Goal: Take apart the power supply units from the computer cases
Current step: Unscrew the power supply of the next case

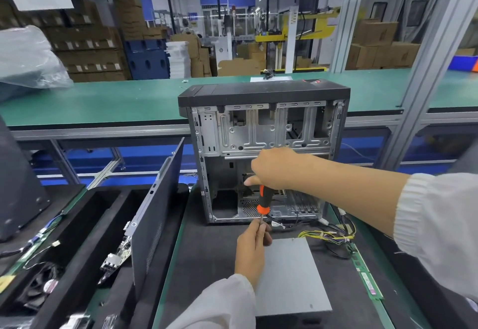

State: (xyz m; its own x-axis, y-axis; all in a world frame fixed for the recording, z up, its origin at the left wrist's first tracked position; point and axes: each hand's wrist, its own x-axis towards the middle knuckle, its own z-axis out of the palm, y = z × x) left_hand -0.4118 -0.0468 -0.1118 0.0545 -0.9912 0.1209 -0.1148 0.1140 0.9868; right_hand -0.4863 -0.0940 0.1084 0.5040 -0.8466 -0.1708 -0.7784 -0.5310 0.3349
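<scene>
An open computer case [263,132] stands upright on the black mat, its inside facing me. A grey power supply unit [289,277] lies flat on the mat in front of it, and its yellow and black wire bundle [328,236] trails to the right. My left hand [252,248] pinches the metal shaft of an orange and black screwdriver [263,200], handle up. My right hand [271,168] reaches into the case's lower bay, just above the handle. Its fingers are hidden behind the back of the hand.
A dark side panel [155,225] leans on edge left of the mat. Black trays [85,225] at left hold circuit boards, cables and a fan. Green memory sticks [367,284] lie along the mat's right edge. A green bench [116,101] runs behind the case.
</scene>
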